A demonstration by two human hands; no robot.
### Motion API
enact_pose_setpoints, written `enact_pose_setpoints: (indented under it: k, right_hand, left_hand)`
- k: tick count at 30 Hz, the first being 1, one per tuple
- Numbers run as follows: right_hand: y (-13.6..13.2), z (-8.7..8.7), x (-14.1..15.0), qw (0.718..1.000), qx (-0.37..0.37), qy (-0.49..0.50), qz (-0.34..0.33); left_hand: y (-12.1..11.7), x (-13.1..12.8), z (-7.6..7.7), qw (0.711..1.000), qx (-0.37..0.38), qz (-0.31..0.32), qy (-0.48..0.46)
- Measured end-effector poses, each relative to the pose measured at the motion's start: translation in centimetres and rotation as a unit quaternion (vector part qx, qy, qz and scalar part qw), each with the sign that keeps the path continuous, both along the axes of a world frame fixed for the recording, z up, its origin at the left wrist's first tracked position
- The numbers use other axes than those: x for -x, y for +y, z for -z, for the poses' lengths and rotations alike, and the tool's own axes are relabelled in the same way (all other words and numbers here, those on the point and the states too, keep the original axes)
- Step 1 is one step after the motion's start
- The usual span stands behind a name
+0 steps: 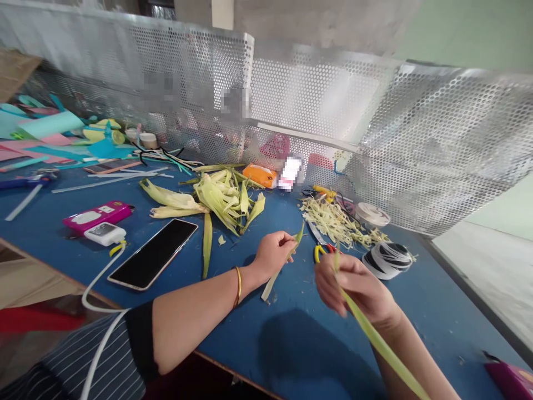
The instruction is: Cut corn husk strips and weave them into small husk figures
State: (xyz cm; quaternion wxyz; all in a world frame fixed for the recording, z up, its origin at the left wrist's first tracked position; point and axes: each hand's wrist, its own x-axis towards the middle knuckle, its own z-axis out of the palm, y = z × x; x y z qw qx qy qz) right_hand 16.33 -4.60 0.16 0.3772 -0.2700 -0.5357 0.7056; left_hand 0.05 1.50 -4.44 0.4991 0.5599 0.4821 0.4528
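Note:
My left hand [273, 254] is closed in a pinch on a narrow strip of corn husk [270, 287], whose ends stick out above and below the fingers. Between the thumb and fingers of my right hand [353, 286] a longer green corn husk strip [375, 336] is gripped, trailing down along the forearm. Scissors [317, 234] with yellow and red handles lie just beyond the right hand, partly hidden by it. Farther back, a pile of corn husks [220, 194] rests on the blue table [233, 333]. Shredded husk bits [333, 219] are heaped to the right.
A phone [153, 254], a purple box [97, 215] and a white corded device [105, 233] lie at left. A spool [387, 260] and a tape roll [372, 214] stand at right. Behind are an orange packet [260, 175], a lit phone [290, 172] and a perforated metal screen [308, 100].

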Motion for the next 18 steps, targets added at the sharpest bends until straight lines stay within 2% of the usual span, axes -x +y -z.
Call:
enact_pose_setpoints:
  k: [2, 4, 9, 13, 16, 18]
  right_hand:
    - [1.1, 0.6, 0.3, 0.981, -0.037, -0.109, 0.159]
    - [2.1, 1.5, 0.8, 0.949, -0.055, -0.188, 0.249]
    - [2.7, 3.5, 1.9, 0.931, -0.063, -0.22, 0.284]
    - [2.4, 3.8, 1.9, 0.919, -0.085, -0.203, 0.326]
    - [2.7, 3.3, 1.1, 0.907, -0.059, -0.131, 0.395]
    - [3.1, 2.7, 0.4, 0.907, -0.008, -0.046, 0.418]
  left_hand:
    - [-0.3, -0.2, -0.4, 0.996, 0.055, 0.025, -0.067]
    - [-0.8, -0.3, -0.8, 0.989, 0.089, 0.045, -0.107]
    - [-1.7, -0.6, -1.2, 0.98, 0.14, 0.093, -0.104]
    - [-1.8, -0.6, -1.1, 0.98, 0.139, 0.117, -0.083]
    - [-0.9, 0.0, -1.4, 0.989, 0.072, 0.125, -0.039]
    - [0.1, 0.9, -1.8, 0.996, -0.012, 0.081, 0.037]
